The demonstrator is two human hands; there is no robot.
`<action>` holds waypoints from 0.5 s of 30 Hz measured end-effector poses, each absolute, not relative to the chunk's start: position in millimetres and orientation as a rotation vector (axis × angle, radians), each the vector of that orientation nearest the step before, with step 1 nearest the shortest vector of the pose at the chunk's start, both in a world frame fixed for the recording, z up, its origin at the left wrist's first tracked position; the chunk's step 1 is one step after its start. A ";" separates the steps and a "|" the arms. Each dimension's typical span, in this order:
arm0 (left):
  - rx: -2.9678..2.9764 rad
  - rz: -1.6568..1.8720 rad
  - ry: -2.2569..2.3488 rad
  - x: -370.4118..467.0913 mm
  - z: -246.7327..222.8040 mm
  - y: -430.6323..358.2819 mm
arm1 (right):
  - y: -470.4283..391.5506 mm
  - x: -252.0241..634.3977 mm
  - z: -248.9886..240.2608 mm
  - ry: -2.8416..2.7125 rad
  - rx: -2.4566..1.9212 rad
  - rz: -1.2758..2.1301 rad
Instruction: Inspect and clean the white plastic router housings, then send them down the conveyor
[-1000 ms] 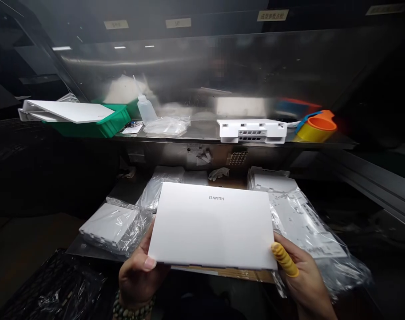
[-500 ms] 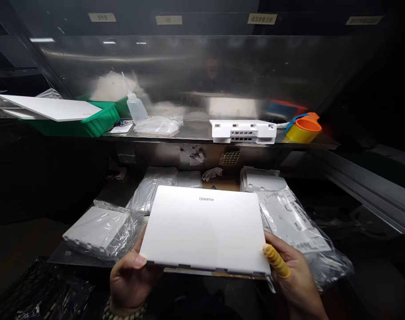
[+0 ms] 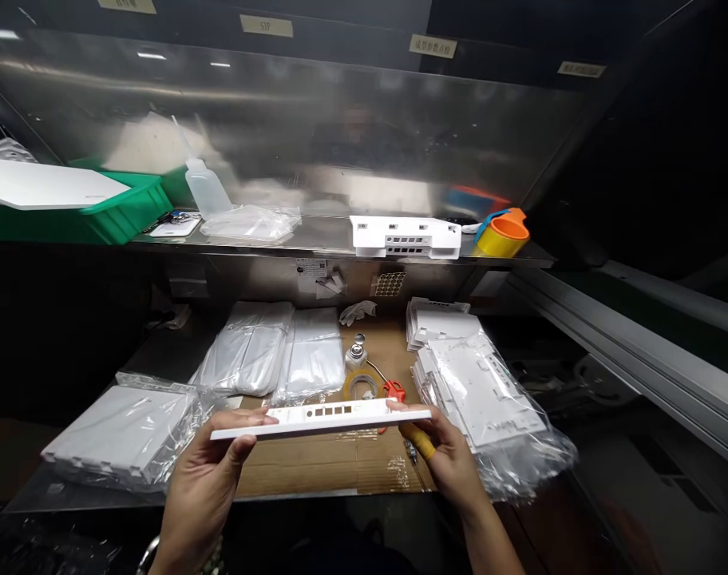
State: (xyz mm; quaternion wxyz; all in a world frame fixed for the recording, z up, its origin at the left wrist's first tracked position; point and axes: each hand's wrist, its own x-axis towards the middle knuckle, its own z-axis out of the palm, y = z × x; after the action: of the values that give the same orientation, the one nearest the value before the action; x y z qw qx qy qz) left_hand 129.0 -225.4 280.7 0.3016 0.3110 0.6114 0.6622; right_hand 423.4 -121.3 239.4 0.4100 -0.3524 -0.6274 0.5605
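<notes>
A white plastic router cover (image 3: 334,421) is held up edge-on above the cardboard-topped bench, its row of small square port openings facing me. My left hand (image 3: 211,455) pinches its left end between thumb and fingers. At the right end, my right hand (image 3: 445,455) grips it, the thumb wrapped in a yellow finger cover. The broad face with the printed lettering is turned out of sight. Just behind the cover lie a roll of tape (image 3: 364,382) and red-handled cutters (image 3: 393,391), both partly hidden by it.
Bagged white covers (image 3: 118,431) lie at the left, more bagged covers (image 3: 484,383) at the right. Clear plastic bags (image 3: 244,347) are stacked behind. A shelf (image 3: 322,249) crosses the back, carrying a green bin (image 3: 130,212), a squeeze bottle (image 3: 207,190), another white cover (image 3: 405,237) and a yellow-orange tape roll (image 3: 500,235).
Both hands have tilted the router cover from its broad lettered face to its thin edge, so the port openings now show. The camera view has shifted, revealing more of the bench.
</notes>
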 end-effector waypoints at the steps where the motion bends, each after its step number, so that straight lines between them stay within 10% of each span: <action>1: 0.887 1.765 1.614 131.1 281.1 -226.4 | -120.1 423.9 236.7 -1.574 -0.902 1.409; 15: 1.225 1.774 1.511 137.4 290.9 -229.9 | -114.9 429.4 204.3 -1.549 -0.935 1.381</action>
State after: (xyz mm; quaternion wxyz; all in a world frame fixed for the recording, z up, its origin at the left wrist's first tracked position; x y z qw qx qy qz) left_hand 137.4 -229.9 290.9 0.2518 0.4503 0.5555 0.6521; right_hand 429.4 -114.9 204.3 0.4195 -0.3729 -0.6178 0.5507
